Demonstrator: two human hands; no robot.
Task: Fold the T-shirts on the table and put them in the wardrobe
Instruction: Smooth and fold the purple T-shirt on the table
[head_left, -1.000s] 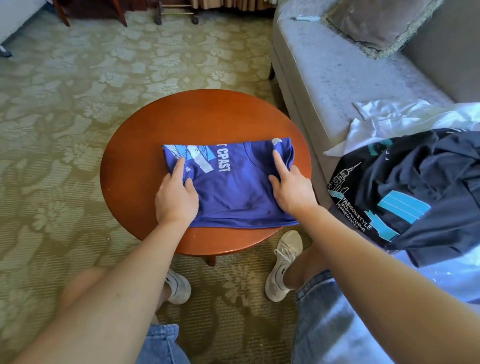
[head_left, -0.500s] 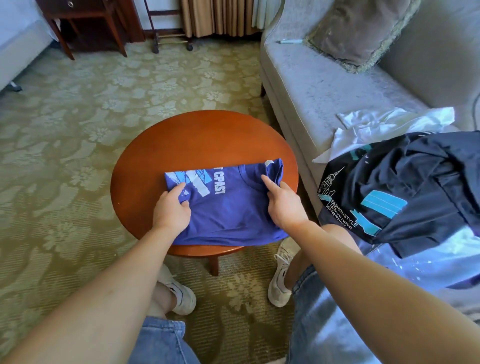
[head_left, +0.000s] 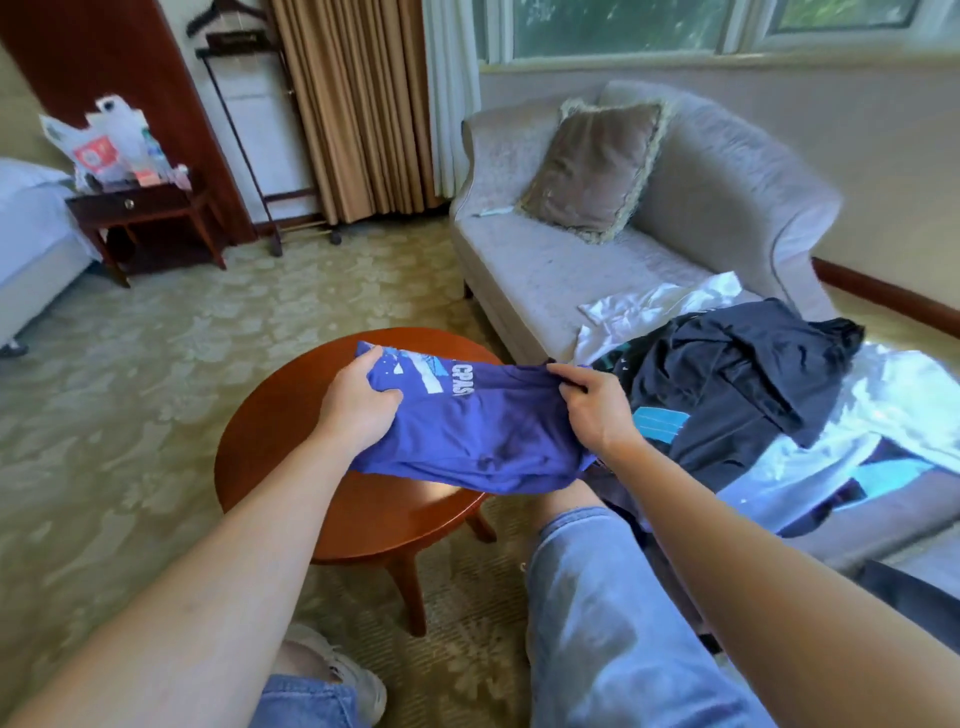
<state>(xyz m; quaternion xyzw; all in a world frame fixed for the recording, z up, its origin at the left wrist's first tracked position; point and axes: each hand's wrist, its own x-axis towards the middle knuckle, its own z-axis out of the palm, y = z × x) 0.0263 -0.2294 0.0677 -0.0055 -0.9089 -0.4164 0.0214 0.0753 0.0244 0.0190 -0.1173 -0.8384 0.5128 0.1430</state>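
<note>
At the far left stood a bed (head_left: 31, 234) and a nightstand (head_left: 140, 208) with bags (head_left: 104, 140) on it; none of it bore on the job. Nearer, the round bench (head_left: 270, 415) sat on the carpet. The left hand (head_left: 358, 410) was clamped on the left end of the folded blue shirt (head_left: 483, 431), thumb on top and fingers curled beneath, probably so the layers would not slide apart. The shirt hung between the two hands above the bench's right half, sagging a little in the middle, and it seemed clear of the wood. The right hand (head_left: 592, 410) pinched the right end in much the same way, so the fold was borne at both ends and could lie fairly flat.

By my judgement the folding of this one was done, and the step in hand was taking it to the wardrobe; I could not tell whether the dark wood at the far left was that wardrobe.

Right of the hands, on the sofa (head_left: 519, 270), a cushion (head_left: 592, 166) leaned at the far end; a white shirt (head_left: 654, 306) and a dark shirt (head_left: 743, 374) lay heaped and unfolded, close by for later turns. The sag suggested that a loose grip could let the fold open on the way.
</note>
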